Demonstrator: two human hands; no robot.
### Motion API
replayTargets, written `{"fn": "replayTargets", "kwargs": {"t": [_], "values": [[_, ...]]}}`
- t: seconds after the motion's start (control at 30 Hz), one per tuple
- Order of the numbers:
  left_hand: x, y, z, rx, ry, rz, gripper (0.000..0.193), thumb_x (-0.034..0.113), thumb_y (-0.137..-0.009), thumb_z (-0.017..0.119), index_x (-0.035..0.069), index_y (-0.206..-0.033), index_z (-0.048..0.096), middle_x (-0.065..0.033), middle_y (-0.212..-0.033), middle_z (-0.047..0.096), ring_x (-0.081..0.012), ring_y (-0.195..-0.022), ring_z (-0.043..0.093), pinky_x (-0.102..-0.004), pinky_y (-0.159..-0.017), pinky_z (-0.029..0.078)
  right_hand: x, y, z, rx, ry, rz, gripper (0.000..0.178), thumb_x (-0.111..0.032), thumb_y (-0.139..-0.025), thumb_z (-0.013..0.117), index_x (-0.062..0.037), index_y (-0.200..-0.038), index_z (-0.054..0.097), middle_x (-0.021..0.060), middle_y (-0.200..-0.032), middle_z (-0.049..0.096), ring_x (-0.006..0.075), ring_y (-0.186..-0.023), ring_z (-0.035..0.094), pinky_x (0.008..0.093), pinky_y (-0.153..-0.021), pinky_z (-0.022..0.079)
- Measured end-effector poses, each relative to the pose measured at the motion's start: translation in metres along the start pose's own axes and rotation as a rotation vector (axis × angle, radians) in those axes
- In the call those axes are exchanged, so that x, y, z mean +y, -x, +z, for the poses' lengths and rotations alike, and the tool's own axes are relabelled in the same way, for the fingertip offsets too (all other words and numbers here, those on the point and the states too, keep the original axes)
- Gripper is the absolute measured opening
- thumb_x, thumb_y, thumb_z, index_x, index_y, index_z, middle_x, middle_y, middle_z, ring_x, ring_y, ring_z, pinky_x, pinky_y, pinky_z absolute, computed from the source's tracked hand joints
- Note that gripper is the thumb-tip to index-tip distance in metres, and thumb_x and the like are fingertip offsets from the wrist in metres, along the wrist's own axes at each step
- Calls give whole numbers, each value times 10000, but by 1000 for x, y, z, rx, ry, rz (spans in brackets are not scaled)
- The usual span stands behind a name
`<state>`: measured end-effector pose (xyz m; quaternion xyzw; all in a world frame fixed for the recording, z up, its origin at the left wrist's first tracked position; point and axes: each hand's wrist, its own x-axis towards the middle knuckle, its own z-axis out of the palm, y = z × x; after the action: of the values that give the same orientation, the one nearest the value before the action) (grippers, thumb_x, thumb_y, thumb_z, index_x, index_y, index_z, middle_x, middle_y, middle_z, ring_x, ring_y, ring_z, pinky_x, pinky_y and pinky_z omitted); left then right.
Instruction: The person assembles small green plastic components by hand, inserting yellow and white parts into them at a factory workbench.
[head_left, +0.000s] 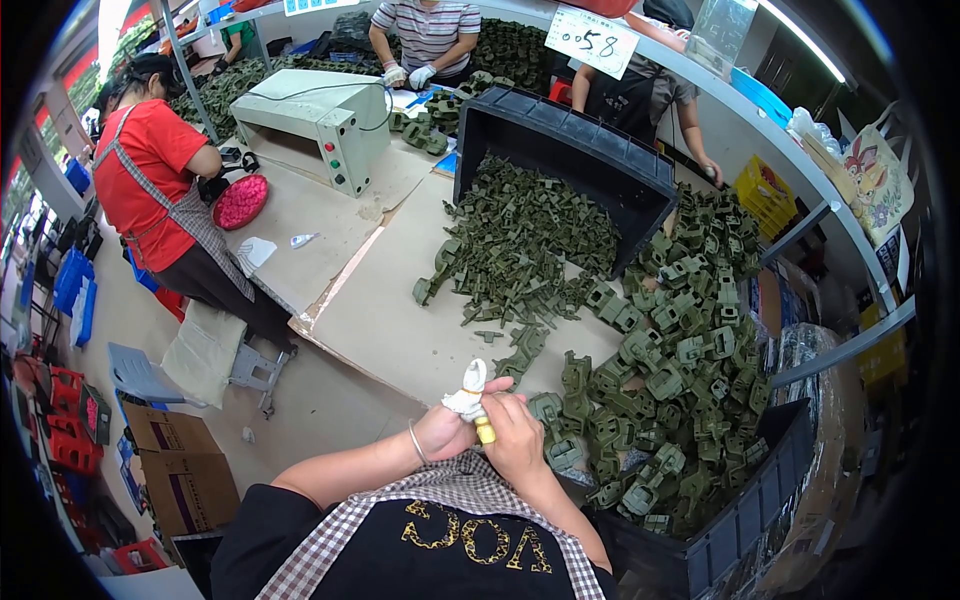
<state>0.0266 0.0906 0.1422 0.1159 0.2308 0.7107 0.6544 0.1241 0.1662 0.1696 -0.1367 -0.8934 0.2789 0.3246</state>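
Note:
In front of my chest, at the near edge of the table, my two hands meet around a small white cloth bundle [465, 402]. A loop of the cloth stands up at its top, and a thin yellowish band circles it. My left hand [443, 434], with a bangle at the wrist, is closed on the bundle from the left. My right hand [514, 436] has its fingers curled against it from the right. Below the cloth, a short yellow piece [485, 431] sticks out between the hands; whether it is joined to the bundle is hidden.
Small green plastic parts [520, 235] spill from a tipped black crate [580, 140]. Larger green parts [660, 370] pile up at right above another black bin [735, 525]. A beige machine [315, 130] and a red bowl [262, 190] stand at left. Co-workers stand around the table.

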Motion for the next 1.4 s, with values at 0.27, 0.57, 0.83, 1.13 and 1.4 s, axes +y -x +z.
{"fn": "replayTargets", "kwargs": {"t": [0.27, 0.57, 0.83, 1.13, 1.4], "values": [[5, -2, -16, 91, -156, 87, 360, 182, -855, 465, 26, -1179, 449, -151, -1093, 529, -214, -977, 525, -326, -854, 436, -2, -3, -11, -278, -154, -186, 216, -53, -649, 616, -40, -857, 561, 84, -787, 532, 267, -731, 566, 334, -589, 458], [20, -20, -28, 188, -550, 326, 396, 36, -793, 520, 18, -1179, 431, -114, -1022, 564, -149, -871, 555, -276, -760, 458, 9, 13, 17, -56, -153, -104, 233, -55, -649, 615, -36, -868, 539, 75, -748, 501, 245, -659, 544, 340, -557, 450], [32, -11, -11, 334, -1532, 694, 556, 106, -676, 653, 37, -1179, 426, -101, -1001, 566, -177, -818, 572, -296, -744, 453, -6, 0, -4, -113, 23, 112, 241, -140, -680, 639, -44, -859, 508, 80, -809, 527, 264, -708, 562, 364, -564, 456], [26, -2, -19, 274, -2031, 773, 447, 138, -665, 581, 58, -1098, 504, -81, -927, 568, -233, -808, 561, -334, -743, 432, -3, 10, 7, -336, -235, -13, 128, -54, -684, 572, -36, -781, 491, 108, -756, 517, 295, -710, 553, 380, -557, 445], [10, -1, -69, 251, -433, 59, 274, 30, -821, 488, 35, -1092, 520, -69, -981, 585, -109, -801, 561, -253, -718, 487, 6, 32, 17, -486, -473, 454, 290, -72, -731, 571, -62, -1018, 527, 133, -977, 570, 272, -828, 589, 338, -691, 463]]}}
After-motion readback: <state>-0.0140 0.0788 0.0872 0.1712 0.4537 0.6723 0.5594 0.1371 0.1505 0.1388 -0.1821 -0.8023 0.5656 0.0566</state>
